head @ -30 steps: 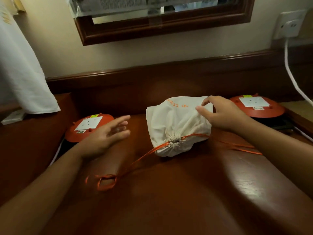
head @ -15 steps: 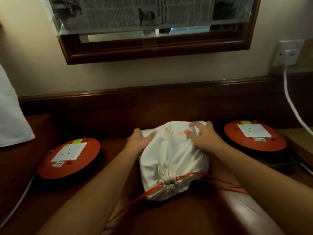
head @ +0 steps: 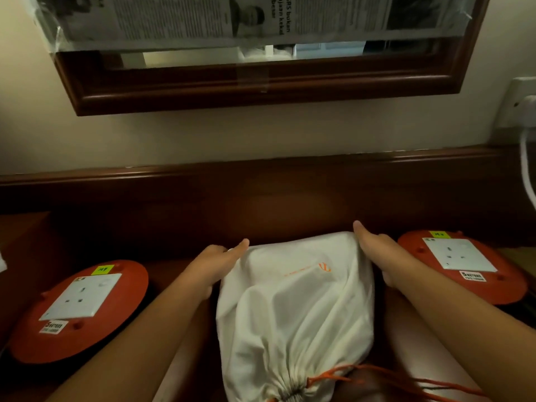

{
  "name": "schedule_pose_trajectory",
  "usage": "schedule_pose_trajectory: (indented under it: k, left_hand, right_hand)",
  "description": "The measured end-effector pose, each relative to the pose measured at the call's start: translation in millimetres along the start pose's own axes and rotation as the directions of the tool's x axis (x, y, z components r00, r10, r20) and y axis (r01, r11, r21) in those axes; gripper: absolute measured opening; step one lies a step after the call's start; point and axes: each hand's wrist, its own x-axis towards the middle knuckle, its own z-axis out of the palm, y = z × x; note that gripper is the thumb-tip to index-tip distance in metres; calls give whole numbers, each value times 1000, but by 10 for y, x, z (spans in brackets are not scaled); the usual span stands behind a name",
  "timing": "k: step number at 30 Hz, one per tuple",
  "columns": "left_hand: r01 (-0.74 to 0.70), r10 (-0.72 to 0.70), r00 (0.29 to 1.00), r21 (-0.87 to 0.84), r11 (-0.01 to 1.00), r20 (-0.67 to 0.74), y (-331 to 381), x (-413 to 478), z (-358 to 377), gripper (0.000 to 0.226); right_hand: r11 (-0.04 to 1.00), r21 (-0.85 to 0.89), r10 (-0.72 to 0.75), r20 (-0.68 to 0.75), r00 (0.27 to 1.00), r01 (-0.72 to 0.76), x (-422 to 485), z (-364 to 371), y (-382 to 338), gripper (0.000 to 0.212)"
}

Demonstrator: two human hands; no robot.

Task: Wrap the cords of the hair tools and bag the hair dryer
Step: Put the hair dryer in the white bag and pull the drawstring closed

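Note:
A white drawstring bag lies bulging on the dark wooden tabletop, its gathered mouth toward me. Its orange drawstring trails off to the right. Whatever is inside is hidden. My left hand holds the bag's far left corner, thumb laid over the cloth and fingers curled down the side. On the far right corner my right hand does the same, with the thumb pointing up toward the wall. No hair tool or loose cord shows.
Two orange extension reels with white sockets flank the bag, one at the left, one at the right. A wooden backboard runs behind. A newspaper-covered mirror hangs above. A wall socket feeds a white cable.
My left hand came from open air onto the bag. Both hands slid from its top to its far corners, and the view moved closer.

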Motion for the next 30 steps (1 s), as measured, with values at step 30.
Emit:
schedule_pose_trajectory:
  k: [30]
  left_hand:
    - [-174, -102, 916, -614, 770, -387, 68, 146, 116, 19]
  right_hand:
    - [814, 578, 170, -135, 976, -61, 215, 100, -27, 19]
